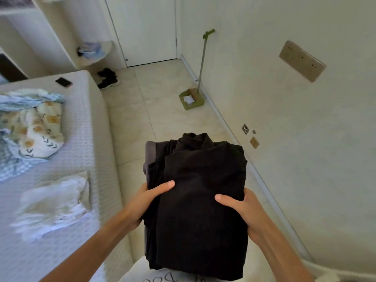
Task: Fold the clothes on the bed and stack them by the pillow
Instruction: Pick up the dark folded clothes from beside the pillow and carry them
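We see both hands carrying a stack of folded dark clothes [195, 200] out over the tiled floor [162, 110], just beside the bed [81, 159] rather than on it. The stack is mostly black, with a grey layer showing along its left edge and a bunched black fold rising at the far end. The left hand [142, 202] grips the stack's left side, thumb laid across the top fabric and the other fingers hidden beneath. The right hand [242, 210] grips the right side the same way, thumb pressed on top, the remaining fingers out of sight under the pile.

On the bed to our left lies a pale white garment [55, 206], crumpled and blurred, near the mattress edge. Further up the bed sits a bundle of patterned bedding [32, 127] in cream, orange and blue. A dark phone [63, 82] rests near the bed's far corner. On the floor beyond it we see black shoes [107, 78], and against the right wall stands a green long-handled dustpan [192, 98] holding white scraps. A closed white door [146, 29] stands at the back.
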